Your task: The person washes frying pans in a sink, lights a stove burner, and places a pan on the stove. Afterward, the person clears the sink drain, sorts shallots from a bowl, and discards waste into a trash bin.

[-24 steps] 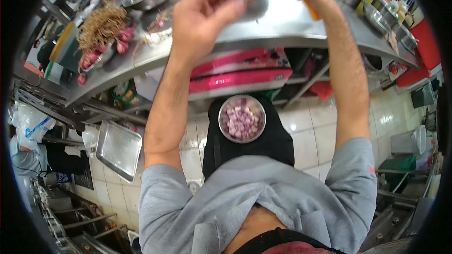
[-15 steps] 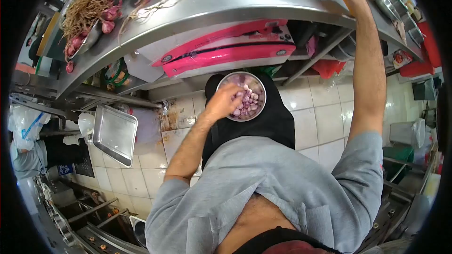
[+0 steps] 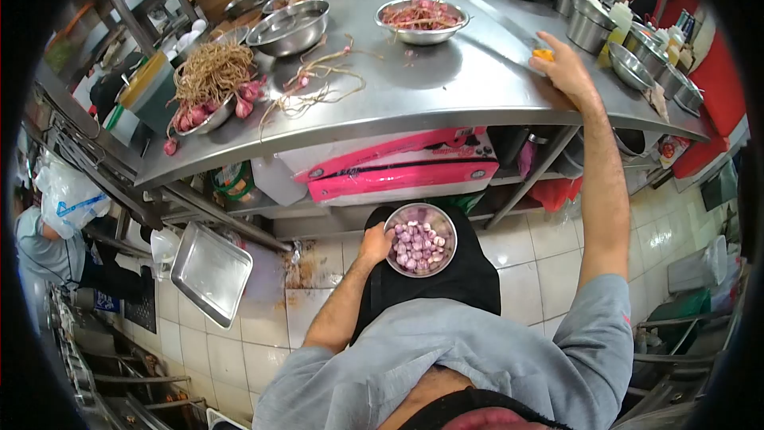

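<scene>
A steel bowl [image 3: 451, 252] of peeled shallots [image 3: 415, 245] rests on my lap. My left hand [image 3: 377, 243] grips its left rim, with the fingertips at the inner edge. My right hand [image 3: 567, 72] is over the right front part of the steel table [image 3: 374, 103]. Between its thumb and fingers shows a small orange piece [image 3: 543, 55]; its full shape is hidden. Further back stands a steel bowl [image 3: 423, 36] holding reddish peelings and skins. At the left edge, a bowl [image 3: 208, 121] overflows with unpeeled shallots [image 3: 191, 116] and their dry roots [image 3: 212, 72].
Loose stalks [image 3: 310, 94] lie on the tabletop, near a steel bowl [image 3: 290, 29]. Squeeze bottles [image 3: 617, 28] and metal containers line the right side. Below are a pink and white carton [image 3: 398, 179] and a metal tray [image 3: 211, 275]. A person [image 3: 52, 247] is at far left.
The view has tilted up, showing more of the tabletop. My left hand has moved from over the shallots to the bowl's left rim. My right hand remains at the table.
</scene>
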Available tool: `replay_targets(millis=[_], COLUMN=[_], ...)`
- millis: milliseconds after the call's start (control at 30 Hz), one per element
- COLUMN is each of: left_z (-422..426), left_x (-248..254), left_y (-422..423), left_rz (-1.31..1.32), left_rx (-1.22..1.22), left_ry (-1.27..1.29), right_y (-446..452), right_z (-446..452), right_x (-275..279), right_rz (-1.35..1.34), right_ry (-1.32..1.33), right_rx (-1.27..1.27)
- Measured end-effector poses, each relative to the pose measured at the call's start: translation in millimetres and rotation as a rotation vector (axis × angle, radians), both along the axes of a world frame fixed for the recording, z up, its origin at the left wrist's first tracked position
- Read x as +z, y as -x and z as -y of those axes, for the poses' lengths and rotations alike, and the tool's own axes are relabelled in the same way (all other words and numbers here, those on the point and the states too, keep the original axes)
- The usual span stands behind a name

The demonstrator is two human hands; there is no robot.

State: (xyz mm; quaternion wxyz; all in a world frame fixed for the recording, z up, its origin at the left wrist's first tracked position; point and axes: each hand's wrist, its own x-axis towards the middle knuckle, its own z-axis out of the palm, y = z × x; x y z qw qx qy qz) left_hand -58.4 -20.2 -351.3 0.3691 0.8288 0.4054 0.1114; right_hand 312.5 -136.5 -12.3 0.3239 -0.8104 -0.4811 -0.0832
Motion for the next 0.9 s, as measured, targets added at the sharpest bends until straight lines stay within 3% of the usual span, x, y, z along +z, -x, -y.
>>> replay_targets(millis=[167, 233, 300, 367, 500, 633, 700, 767, 900], left_z=[-2, 3, 13, 16, 15, -10, -39, -47, -89], left_x=[44, 91, 146, 178, 262, 332, 340, 358, 348], left_y=[2, 2, 4, 3, 2, 8, 9, 16, 20], left_rz=[-0.011, 0.003, 0.114, 0.211, 0.355, 0.430, 0.506, 0.537, 0.610], left_rx=[-0.116, -0.220, -0.314, -0.368, -0.383, -0.264, -0.159, -0.011, 0.174], left_ry=[-0.078, -0.098, 0.079, 0.042, 0.156, 0.245, 0.142, 0.260, 0.190], right_y=[9, 9, 10, 7, 9, 3, 6, 2, 15], right_z=[3, 2, 1, 1, 1, -1, 1, -1, -2], right_x=[2, 1, 3, 1, 3, -2, 0, 0, 13], right_rz=[0.064, 0.073, 0.059, 0.056, 0.072, 0.101, 0.115, 0.109, 0.075], right_ry=[0.018, -0.004, 0.074, 0.071, 0.089, 0.021, 0.042, 0.041, 0.129], right_rx=[-0.028, -0.038, -0.077, -0.044, -0.040, 0.027, 0.014, 0.047, 0.055])
